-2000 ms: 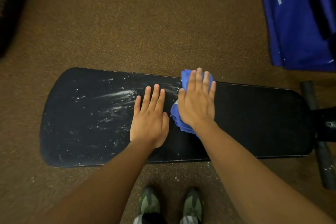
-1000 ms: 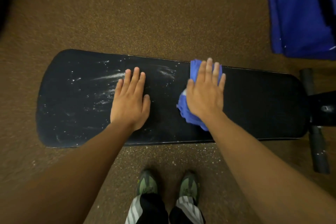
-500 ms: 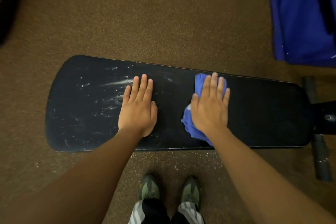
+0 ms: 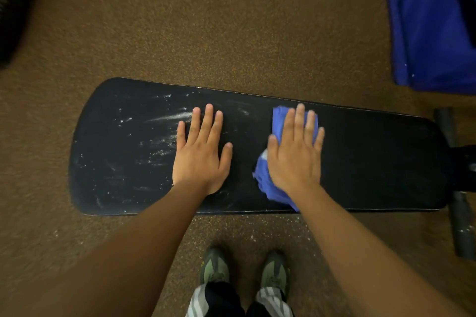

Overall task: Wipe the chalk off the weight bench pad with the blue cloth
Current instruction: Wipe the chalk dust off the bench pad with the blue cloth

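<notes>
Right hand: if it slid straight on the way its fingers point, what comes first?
The right hand, flat on the cloth, points at the pad's far edge; nothing lies between. Beyond is bare floor, apparently lower.

pad right end: bare black padded bench surface (image 4: 381, 162), open | pad middle: blocked by flat left hand (image 4: 201, 152) and right hand (image 4: 296, 154) on crumpled blue cloth (image 4: 268, 185) | gap between hands: narrow | left end: open, white chalk smears (image 4: 164, 121) | far right: black foam roller bar (image 4: 461, 226)
</notes>
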{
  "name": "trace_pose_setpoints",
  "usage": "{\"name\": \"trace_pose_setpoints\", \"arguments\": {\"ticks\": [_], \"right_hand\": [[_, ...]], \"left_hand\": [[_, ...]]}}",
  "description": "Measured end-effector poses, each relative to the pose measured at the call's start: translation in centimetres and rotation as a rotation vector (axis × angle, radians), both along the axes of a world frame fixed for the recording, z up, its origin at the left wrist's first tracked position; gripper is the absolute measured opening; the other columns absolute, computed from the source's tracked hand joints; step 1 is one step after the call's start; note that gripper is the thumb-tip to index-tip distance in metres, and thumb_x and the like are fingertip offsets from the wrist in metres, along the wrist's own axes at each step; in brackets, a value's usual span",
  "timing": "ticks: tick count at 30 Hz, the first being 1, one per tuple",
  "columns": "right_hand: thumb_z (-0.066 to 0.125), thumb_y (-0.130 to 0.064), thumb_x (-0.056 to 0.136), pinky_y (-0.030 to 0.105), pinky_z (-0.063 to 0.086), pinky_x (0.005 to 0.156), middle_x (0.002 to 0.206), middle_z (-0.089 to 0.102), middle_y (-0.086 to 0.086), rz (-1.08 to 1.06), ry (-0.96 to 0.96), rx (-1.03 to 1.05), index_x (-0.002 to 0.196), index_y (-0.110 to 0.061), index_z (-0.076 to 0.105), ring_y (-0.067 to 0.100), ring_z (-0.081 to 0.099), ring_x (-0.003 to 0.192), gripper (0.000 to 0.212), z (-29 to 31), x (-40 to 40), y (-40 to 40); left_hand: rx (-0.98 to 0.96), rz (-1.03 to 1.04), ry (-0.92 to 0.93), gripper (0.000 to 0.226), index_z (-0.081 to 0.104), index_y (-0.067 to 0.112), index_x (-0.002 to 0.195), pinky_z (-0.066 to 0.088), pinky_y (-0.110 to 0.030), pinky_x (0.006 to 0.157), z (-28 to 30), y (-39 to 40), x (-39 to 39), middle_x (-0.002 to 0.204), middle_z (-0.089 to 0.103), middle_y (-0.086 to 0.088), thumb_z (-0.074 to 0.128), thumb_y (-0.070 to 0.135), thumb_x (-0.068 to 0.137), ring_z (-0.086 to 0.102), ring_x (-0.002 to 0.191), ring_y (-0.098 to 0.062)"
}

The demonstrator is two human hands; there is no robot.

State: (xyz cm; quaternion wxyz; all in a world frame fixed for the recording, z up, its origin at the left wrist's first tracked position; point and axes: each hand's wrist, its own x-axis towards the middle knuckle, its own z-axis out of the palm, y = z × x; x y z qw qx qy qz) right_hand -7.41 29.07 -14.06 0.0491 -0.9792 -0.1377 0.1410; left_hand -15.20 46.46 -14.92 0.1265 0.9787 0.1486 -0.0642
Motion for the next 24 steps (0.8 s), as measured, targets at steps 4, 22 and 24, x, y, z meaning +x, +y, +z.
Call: {"name": "trace_pose_setpoints", "arguments": {"ticks": [4,22,24], "right_hand": [[0.013,-0.043,0.102,0.053,0.000,0.120,0.164,-0.006,0.011,0.091,-0.034,0.082,0.155,-0.009,-0.002,0.029,-0.011,0.150,0.064,-0.3,1.0,5.6],[0.011,-0.039,0.102,0.052,-0.001,0.120,0.163,-0.007,0.015,0.136,-0.031,0.033,0.154,-0.005,-0.004,0.031,-0.011,0.149,0.064,-0.1,-1.2,4.8],[0.012,-0.040,0.101,0.052,0.001,0.120,0.162,-0.008,0.015,0.288,-0.009,0.026,0.154,-0.005,-0.003,0.031,-0.011,0.149,0.065,0.2,-5.3,2.8]], "left_hand": [[-0.017,0.008,-0.017,0.064,0.006,0.021,0.154,-0.002,-0.046,0.120,-0.2,0.0,0.0,0.163,-0.003,0.001,0.019,0.046,0.097,-0.014,0.148,-0.017],[-0.045,0.025,-0.057,0.061,0.013,0.021,0.154,-0.002,-0.045,0.120,0.0,0.2,0.0,0.163,0.005,0.000,0.017,0.036,0.095,-0.007,0.149,-0.019],[-0.050,0.027,-0.057,0.061,0.013,0.021,0.154,-0.002,-0.044,0.120,0.0,0.3,0.0,0.163,0.006,0.000,0.016,0.035,0.094,-0.007,0.149,-0.019]]}}
